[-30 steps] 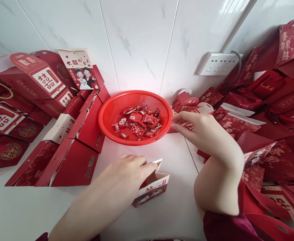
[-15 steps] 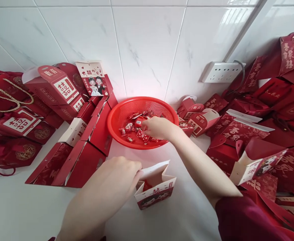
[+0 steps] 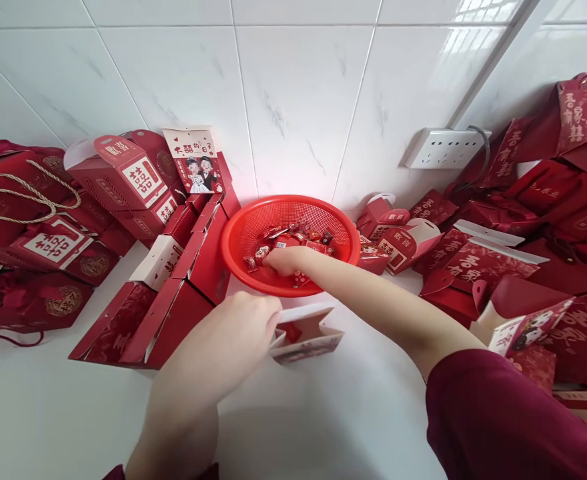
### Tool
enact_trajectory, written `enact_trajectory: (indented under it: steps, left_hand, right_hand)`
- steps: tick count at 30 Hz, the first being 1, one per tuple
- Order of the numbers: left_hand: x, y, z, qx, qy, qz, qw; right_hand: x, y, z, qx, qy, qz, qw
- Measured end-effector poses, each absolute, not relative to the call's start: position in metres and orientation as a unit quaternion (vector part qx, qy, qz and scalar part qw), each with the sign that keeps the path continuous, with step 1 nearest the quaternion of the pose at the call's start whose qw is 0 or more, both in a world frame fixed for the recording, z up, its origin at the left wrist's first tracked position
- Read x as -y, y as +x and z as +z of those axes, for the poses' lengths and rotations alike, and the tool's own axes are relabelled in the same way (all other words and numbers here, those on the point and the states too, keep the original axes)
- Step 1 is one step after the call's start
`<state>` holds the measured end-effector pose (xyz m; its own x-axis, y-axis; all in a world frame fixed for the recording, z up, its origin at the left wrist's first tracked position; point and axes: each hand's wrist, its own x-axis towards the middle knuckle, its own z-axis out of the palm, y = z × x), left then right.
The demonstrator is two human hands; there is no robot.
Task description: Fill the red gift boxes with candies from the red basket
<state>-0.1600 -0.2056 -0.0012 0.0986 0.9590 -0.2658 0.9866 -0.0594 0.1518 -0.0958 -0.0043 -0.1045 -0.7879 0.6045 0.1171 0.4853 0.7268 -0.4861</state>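
Note:
My left hand (image 3: 251, 323) pinches the left edge of a small paper gift bag (image 3: 318, 343), cream with a printed front. The bag's top gapes and something red lies inside it. Beyond it, my right hand (image 3: 286, 261) reaches down into a red plastic basket (image 3: 231, 250) with mesh sides. Its fingers are bent together among wrapped candies (image 3: 316, 247), their tips hidden, so what they hold cannot be made out. More red and white wrapped sweets lie around that hand in the basket.
Open red boxes (image 3: 183, 320) stand in rows left of the basket, with a cartoon-couple bag (image 3: 196, 160) behind. Gift boxes with rope handles (image 3: 56, 247) fill the far left. Red boxes (image 3: 493, 260) pile up on the right, below a white power strip (image 3: 448, 148) at the tiled wall.
My right hand has shifted left and lower within the basket. The gift bag in my left hand has moved up a little and tilted, its front now less visible. The view has shifted slightly.

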Motion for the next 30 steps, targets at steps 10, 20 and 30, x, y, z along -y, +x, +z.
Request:
enact_trajectory:
  steps: [10, 20, 30]
  left_hand:
    - [0.205, -0.160, 0.004, -0.612, 0.761, 0.081, 0.201]
    - [0.178, -0.164, -0.014, -0.647, 0.741, 0.043, 0.172]
    - [0.163, -0.172, -0.025, -0.638, 0.742, 0.079, 0.192]
  right_hand:
    - [0.047, 0.019, -0.055, 0.859, -0.244, 0.261, 0.366]
    - [0.073, 0.074, -0.037, 0.807, -0.308, 0.299, 0.405]
    - [0.049, 0.070, -0.055, 0.742, -0.344, 0.384, 0.430]
